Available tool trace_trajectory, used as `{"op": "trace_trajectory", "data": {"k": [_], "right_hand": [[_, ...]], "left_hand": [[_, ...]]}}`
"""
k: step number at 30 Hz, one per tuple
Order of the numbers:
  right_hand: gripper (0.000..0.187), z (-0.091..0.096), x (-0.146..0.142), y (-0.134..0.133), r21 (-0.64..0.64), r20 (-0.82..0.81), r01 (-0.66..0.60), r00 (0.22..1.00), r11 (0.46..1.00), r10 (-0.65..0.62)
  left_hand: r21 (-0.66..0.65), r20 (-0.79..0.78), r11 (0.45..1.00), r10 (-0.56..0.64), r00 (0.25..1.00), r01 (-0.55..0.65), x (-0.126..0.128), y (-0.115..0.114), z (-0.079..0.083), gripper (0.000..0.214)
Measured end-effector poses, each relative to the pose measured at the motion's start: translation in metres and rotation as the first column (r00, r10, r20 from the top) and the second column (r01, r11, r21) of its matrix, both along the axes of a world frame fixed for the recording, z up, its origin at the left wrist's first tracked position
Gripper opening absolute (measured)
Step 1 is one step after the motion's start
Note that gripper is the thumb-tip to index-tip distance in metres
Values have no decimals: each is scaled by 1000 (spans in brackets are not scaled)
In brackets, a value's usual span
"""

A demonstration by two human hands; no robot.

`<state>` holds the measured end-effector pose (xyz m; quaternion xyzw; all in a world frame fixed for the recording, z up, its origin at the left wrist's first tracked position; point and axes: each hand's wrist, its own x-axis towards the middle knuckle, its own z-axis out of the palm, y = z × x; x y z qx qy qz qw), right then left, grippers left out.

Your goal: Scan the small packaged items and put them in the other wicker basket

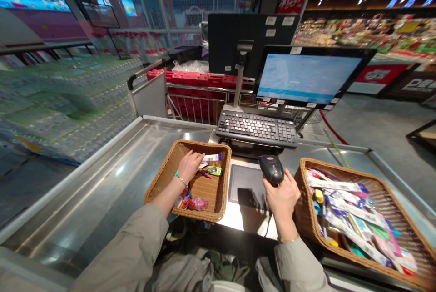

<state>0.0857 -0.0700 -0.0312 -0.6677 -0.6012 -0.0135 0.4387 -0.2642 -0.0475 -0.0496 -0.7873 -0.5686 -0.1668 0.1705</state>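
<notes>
My left hand [190, 165] reaches down into the left wicker basket [218, 208], its fingers bent and close together. Whatever they may grip is hidden beneath them. By the fingertips lies a white packet with blue print [212, 157], and a green packet [214, 171] rests just below it. Several small colourful items, with a pink one [199, 204] among them, are at the basket's near end. A black handheld barcode scanner [271, 169] is in my right hand [283, 196], which is wrapped round its handle above the counter.
To the right, another wicker basket [303, 205] is heaped with long white packets [354, 205] and colourful items. A grey pad [243, 178] is set in the metal counter [126, 165] between the baskets. Behind stand a keyboard [257, 127], a lit monitor [306, 76] and a shopping cart [150, 92].
</notes>
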Motion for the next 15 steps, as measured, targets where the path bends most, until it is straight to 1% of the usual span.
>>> {"op": "trace_trajectory", "data": {"k": [7, 11, 15], "right_hand": [[32, 9, -4, -5, 24, 5, -14, 1000, 1000, 13], [30, 17, -5, -9, 37, 8, -29, 1000, 999, 28], [30, 21, -6, -14, 34, 20, -42, 999, 999, 41]], "left_hand": [[105, 71, 994, -3, 997, -4, 25, 5, 23, 27], [142, 98, 990, -18, 995, 4, 45, 11, 34, 26], [166, 119, 986, -53, 991, 33, 68, 19, 42, 26]]}}
